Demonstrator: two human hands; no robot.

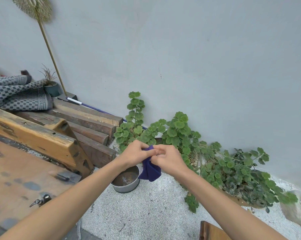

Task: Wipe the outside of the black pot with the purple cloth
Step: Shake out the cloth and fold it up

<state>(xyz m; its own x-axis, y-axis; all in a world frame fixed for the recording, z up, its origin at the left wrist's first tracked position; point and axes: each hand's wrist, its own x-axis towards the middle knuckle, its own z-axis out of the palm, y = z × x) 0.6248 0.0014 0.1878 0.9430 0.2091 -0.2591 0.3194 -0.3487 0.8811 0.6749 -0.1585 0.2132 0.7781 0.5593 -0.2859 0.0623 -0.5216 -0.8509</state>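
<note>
Both my hands hold the purple cloth [150, 171] in the air in front of me. My left hand [135, 154] grips its top edge from the left. My right hand [168, 157] pinches the same edge from the right, fingers touching the left hand. The cloth hangs down folded between them. Below and left of it a round metal pot [127, 186] with a grey outside and a dark inside stands on the gravel ground; my left forearm hides part of its rim. No other pot near my hands is visible.
Green leafy plants [179, 134] grow along the grey wall behind my hands. Dark wooden beams [87, 122] and a worn wooden bench [33, 135] lie to the left, with a checked blanket [19, 94], a small potted plant [50, 85] and a long-handled rake [50, 51].
</note>
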